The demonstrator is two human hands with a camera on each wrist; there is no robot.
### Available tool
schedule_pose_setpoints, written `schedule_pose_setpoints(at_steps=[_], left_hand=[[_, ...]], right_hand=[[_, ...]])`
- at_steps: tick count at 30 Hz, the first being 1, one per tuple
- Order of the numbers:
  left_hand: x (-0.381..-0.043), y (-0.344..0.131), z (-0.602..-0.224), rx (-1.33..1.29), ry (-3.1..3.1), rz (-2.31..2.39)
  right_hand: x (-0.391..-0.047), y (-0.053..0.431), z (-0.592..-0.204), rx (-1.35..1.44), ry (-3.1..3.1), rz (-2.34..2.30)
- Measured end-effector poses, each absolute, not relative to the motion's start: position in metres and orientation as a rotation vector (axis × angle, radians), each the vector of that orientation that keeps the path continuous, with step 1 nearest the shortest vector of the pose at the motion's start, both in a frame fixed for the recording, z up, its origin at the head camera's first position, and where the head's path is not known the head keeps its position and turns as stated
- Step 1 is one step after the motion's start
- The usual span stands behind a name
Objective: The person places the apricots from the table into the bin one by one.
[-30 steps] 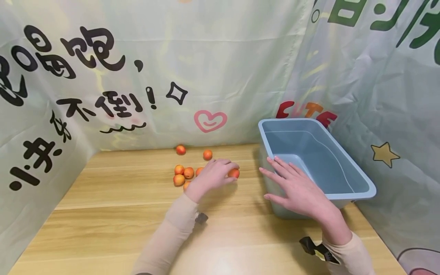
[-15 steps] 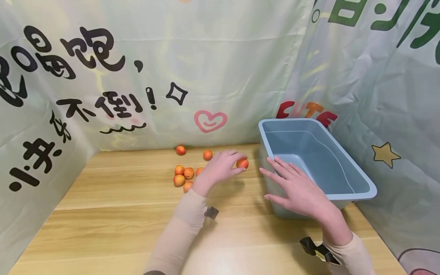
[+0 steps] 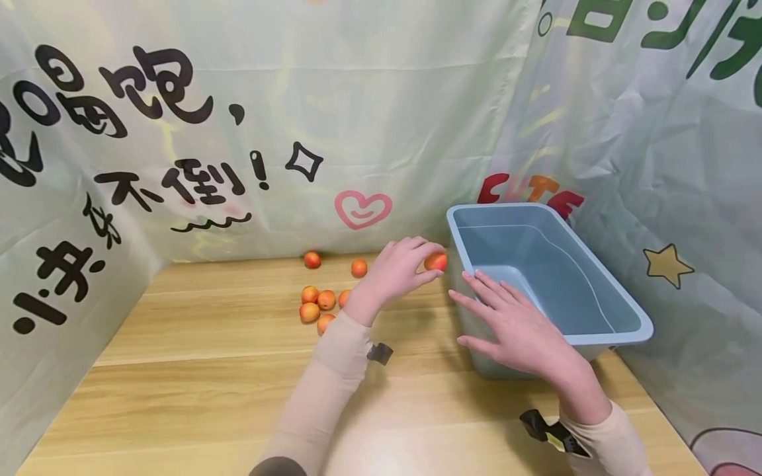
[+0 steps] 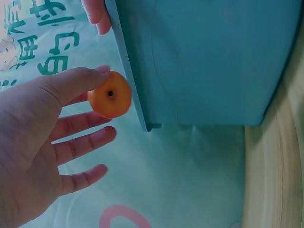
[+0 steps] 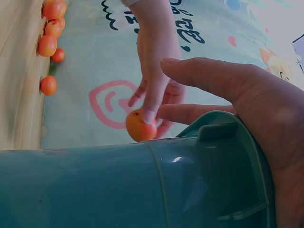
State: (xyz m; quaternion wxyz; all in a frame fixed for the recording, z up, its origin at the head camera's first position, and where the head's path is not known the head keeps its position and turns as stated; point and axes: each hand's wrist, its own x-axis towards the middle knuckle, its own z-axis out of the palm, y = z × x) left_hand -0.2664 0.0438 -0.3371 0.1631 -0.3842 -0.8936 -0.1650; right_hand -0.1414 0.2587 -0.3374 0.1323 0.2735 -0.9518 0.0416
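Note:
My left hand (image 3: 397,270) pinches an orange-red apricot (image 3: 436,261) between thumb and fingers, raised over the table just left of the blue plastic tub (image 3: 607,277). The left wrist view shows the apricot (image 4: 110,95) under the thumb, its dark stem hollow facing the camera and the other fingers spread. With fingers extended, my right hand (image 3: 514,324) rests on the tub's near left rim; in the right wrist view, that hand (image 5: 247,95) lies along the rim. Several more apricots (image 3: 326,299) sit on the table left of my left hand, one partly hidden behind the wrist.
A wooden table (image 3: 196,396) carries everything. Two apricots lie farther back, one (image 3: 312,259) near the cloth wall (image 3: 381,119) and one (image 3: 359,268) closer to my left hand. Printed fabric encloses the table at the back and both sides.
My left hand has lifted the apricot and carried it right and away from me, up to the tub's left side. My right hand stays at the rim.

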Motion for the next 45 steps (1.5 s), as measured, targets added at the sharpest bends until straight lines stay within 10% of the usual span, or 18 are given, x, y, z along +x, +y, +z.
schedule_pose_setpoints(at_steps=[45], left_hand=[[-0.282,0.082,-0.36,-1.018,-2.376,-0.558]], right_hand=[[-0.141,0.258,-0.336,0.809,-2.775,0.092]])
